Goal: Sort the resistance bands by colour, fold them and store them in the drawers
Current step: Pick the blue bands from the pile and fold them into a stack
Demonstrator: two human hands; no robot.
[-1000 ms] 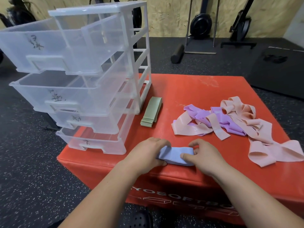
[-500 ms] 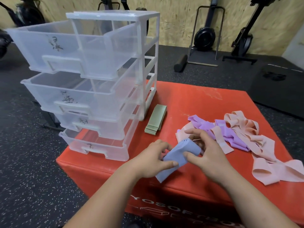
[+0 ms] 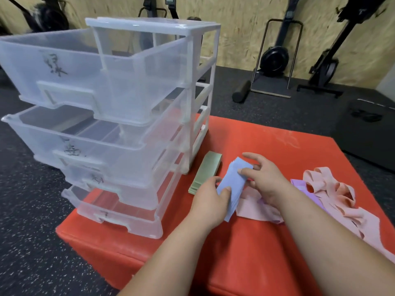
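Observation:
A folded light-blue band [image 3: 234, 184] is held up over the red box [image 3: 252, 248]. My left hand [image 3: 210, 202] grips its lower end, thumb on top. My right hand [image 3: 264, 178] pinches its upper end between thumb and fingers. A folded green stack of bands [image 3: 206, 170] lies flat beside the clear drawer unit [image 3: 119, 116], whose labelled drawers all stand pulled out. Loose pink bands [image 3: 333, 193] and a purple band [image 3: 299, 184] lie tangled to the right, partly hidden by my right forearm.
The drawer unit stands on the box's left part, its drawers overhanging the left edge. Dark speckled gym floor surrounds the box. Gym machines, a foam roller [image 3: 241, 94] and a black mat [image 3: 367, 127] sit farther back by the wooden wall.
The blue band has been lifted off the box's front edge and carried up and leftward toward the drawers. Both hands moved with it, and my view has shifted closer to the drawers.

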